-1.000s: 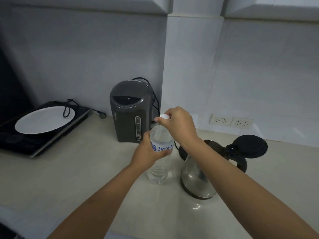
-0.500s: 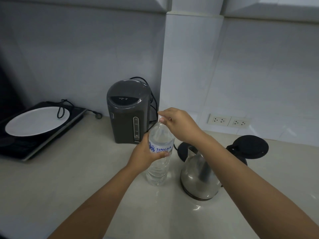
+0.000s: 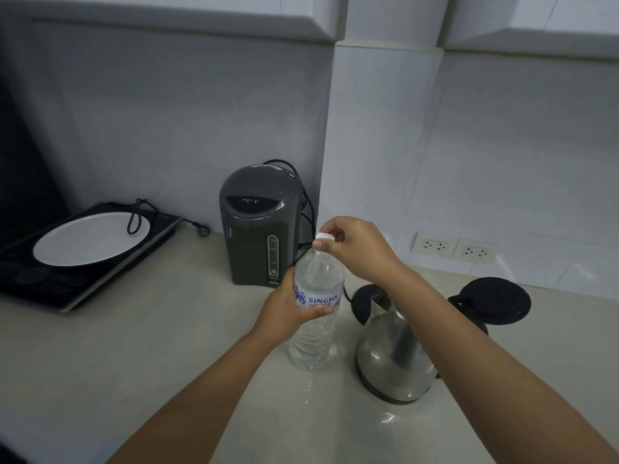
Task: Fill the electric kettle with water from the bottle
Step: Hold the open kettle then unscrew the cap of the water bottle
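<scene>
A clear plastic water bottle (image 3: 316,336) with a blue-lettered label stands upright on the counter (image 3: 134,363). My left hand (image 3: 288,311) is wrapped around its labelled middle. My right hand (image 3: 356,249) pinches the white cap (image 3: 324,236) at the top between thumb and fingers. Just right of the bottle stands a steel electric kettle (image 3: 393,360) with its black lid (image 3: 494,301) flipped open toward the back right; my right forearm crosses over it.
A dark grey thermo pot (image 3: 259,226) with a black cord stands behind the bottle against the wall. At the left is an induction hob (image 3: 67,286) bearing a white plate (image 3: 90,237) and a plug cord. Two wall sockets (image 3: 454,247) sit at the back right.
The bottle and kettle stay put. My right hand has shifted its grip on the cap, which now shows white above my fingers. The camera has tilted slightly.
</scene>
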Demonstrator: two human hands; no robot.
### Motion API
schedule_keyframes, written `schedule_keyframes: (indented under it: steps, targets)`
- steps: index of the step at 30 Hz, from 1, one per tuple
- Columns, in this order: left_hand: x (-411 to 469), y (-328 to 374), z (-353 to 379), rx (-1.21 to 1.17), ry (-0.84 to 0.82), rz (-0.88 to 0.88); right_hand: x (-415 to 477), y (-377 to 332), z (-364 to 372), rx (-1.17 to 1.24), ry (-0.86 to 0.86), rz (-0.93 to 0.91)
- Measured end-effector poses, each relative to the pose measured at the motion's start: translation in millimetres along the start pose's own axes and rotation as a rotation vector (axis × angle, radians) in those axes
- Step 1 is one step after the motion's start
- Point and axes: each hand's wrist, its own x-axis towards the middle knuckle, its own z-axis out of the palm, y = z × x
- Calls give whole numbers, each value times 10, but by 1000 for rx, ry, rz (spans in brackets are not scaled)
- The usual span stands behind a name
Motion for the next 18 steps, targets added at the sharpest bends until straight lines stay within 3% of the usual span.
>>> schedule_keyframes:
  steps: [9,12,15,18]
  targets:
    - [4,-6,-25,-11,-10,-13,14,46,-112,83,-224,-66]
    - [0,-15,-29,-6,-11,-16,0,56,-103,286,-264,-30]
    - [2,0,-28,-8,-14,-21,-2,53,-73,361,-210,18]
    - [1,10,-32,0,-19,-25,5,35,-18,200,-67,38]
